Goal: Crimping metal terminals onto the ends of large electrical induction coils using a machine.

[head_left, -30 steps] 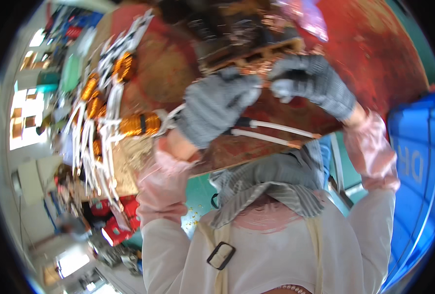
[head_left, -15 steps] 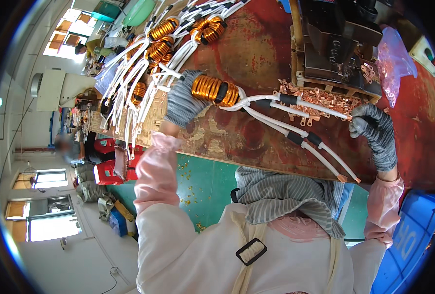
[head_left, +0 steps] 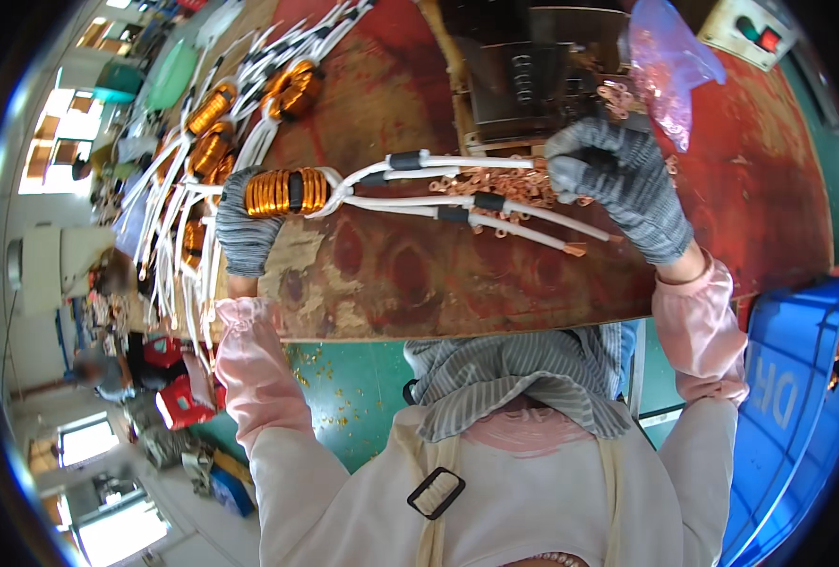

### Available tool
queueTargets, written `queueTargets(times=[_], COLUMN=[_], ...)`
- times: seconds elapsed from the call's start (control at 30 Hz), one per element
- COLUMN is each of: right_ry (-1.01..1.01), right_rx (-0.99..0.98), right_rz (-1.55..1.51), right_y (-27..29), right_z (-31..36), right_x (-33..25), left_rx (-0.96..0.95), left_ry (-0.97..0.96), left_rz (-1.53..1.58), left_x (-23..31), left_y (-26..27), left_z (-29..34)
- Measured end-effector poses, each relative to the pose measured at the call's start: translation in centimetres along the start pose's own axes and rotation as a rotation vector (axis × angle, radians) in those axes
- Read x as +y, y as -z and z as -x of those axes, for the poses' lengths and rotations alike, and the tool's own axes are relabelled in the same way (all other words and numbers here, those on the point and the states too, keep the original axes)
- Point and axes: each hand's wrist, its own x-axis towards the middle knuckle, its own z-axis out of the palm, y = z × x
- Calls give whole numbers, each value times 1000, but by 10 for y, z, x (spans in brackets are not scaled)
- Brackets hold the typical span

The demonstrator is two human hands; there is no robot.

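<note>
My left hand (head_left: 246, 231), in a grey knit glove, grips the left end of a copper-wound coil (head_left: 311, 192). Several white sleeved leads with black bands run rightward from the coil, two of them ending in bare copper strands (head_left: 573, 249). At the tip of the uppermost white lead (head_left: 481, 162), the gloved fingers of my right hand (head_left: 618, 180) are pinched together. A bit of copper shows there; whether a lug is on it is hidden by the fingers. Below that lead lies a heap of copper lugs (head_left: 509, 185).
A dark metal press (head_left: 522, 85) stands just beyond my right hand. Next to it are a purple plastic bag (head_left: 670, 71) of copper pieces and a switch box (head_left: 748, 33). More coils (head_left: 210, 151) with white leads pile up at the left. A blue bin (head_left: 788, 416) sits at the lower right.
The whole view has shifted, so the bench sits further left. My right hand and the lead tip have come up closer to the press front; the leads lie more level. Both grips stay closed.
</note>
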Motion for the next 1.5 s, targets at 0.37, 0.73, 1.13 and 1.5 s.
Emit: queueTargets(times=[0.37,0.73,1.13,1.5], right_ry=[49,182,115,5], right_rx=[142,227,148,209], right_rz=[35,49,-105,-124], right_y=[17,20,45,46], right_z=[-8,-15,-29,-41], right_x=[7,19,30,26], left_rx=[-494,-437,-319,-251], left_ry=[-319,-446,-466,-379], left_rz=[161,365,90,72], left_x=[117,153,159,146], left_y=[-17,-84,-104,-110], left_z=[-74,-70,-67,-62])
